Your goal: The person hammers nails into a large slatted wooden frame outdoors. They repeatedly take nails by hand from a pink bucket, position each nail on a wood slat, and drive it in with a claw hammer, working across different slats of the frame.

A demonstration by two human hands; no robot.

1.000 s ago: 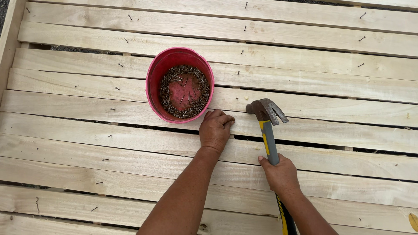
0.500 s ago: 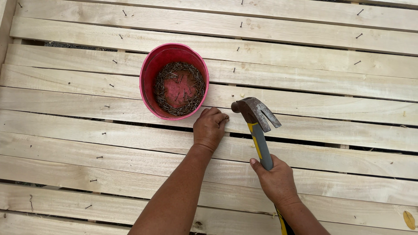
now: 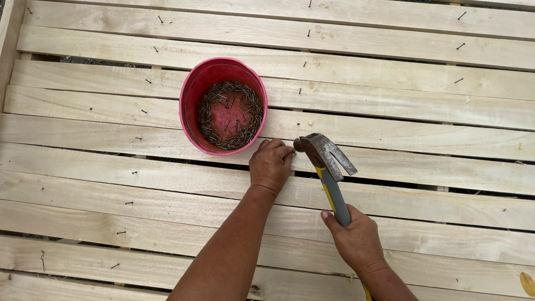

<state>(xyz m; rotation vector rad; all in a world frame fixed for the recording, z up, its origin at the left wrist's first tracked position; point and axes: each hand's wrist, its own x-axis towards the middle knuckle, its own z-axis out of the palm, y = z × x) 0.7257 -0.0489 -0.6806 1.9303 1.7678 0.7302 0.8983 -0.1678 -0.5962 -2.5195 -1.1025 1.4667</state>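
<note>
Since the frame one second ago, the steel claw hammer with grey-and-yellow handle [image 3: 330, 170] has swung leftward, its head now just beside the fingertips of the left hand [image 3: 271, 165]. Right hand [image 3: 355, 238]: fingers wrapped closed around the lower handle, hammer tilted with the claw toward the right. Left hand: resting on a pale wooden slat [image 3: 390, 167], fingers curled and pinched together at the hammer face, probably around a small nail, though it is too small to make out. Round red plastic bucket of loose dark nails [image 3: 223, 106]: standing on the slats just above and left of the left hand. Short nails [image 3: 307, 33] protrude from the slats in rows.
</note>
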